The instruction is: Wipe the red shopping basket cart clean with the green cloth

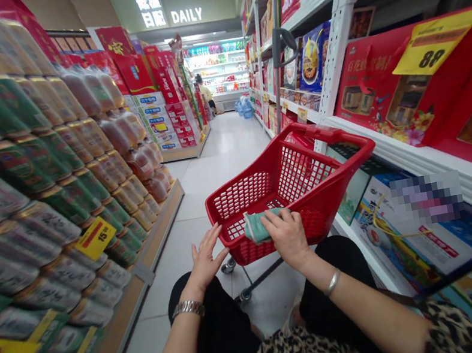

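Observation:
A red plastic shopping cart stands right in front of my knees, its latticed basket turned at an angle. My right hand grips a green cloth and presses it on the basket's near rim. The cloth has a pale edge and is bunched under my fingers. At the basket's near left corner is my left hand, fingers spread and holding nothing, the fingertips at the rim. A wheel and part of the metal frame show beneath the basket.
Stacked drink cans line the left side on a low platform. White shelving with red gift boxes runs close along the right. Farther down the tiled aisle are blue water jugs, a person and a lit cooler.

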`<state>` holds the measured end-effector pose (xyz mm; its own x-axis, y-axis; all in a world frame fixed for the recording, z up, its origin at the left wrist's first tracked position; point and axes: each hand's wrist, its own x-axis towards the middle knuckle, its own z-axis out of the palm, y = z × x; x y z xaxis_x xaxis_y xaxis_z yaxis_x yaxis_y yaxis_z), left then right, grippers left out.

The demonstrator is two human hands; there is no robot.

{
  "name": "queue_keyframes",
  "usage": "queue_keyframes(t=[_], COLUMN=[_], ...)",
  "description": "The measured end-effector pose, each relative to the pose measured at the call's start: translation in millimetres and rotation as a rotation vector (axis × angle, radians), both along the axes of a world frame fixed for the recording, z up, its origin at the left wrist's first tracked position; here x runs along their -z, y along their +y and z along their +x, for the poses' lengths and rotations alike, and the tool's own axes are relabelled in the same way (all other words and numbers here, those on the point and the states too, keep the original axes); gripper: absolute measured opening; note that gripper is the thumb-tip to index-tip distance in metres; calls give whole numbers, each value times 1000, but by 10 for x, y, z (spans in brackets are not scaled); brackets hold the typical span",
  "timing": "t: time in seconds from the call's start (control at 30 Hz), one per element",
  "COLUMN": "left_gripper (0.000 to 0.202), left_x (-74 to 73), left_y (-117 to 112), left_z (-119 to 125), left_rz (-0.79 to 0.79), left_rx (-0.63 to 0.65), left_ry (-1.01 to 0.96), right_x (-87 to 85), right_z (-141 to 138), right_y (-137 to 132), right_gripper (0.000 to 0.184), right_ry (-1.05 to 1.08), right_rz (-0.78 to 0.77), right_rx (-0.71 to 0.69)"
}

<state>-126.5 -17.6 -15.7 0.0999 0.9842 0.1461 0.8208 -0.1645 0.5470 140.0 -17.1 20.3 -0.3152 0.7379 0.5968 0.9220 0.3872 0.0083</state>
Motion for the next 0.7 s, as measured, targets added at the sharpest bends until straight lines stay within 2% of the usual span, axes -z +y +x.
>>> queue_keyframes(t=[0.7], left_gripper=[60], left_x=[78], left_y=[85], left_z=[-75], left_rz=[72], left_rx=[-33], left_ry=[-24], right_x=[-433], right_z=[1144], right_y=[364], right_gripper=[34], right_ry=[-113], right_rz=[-43], right_rx=[273])
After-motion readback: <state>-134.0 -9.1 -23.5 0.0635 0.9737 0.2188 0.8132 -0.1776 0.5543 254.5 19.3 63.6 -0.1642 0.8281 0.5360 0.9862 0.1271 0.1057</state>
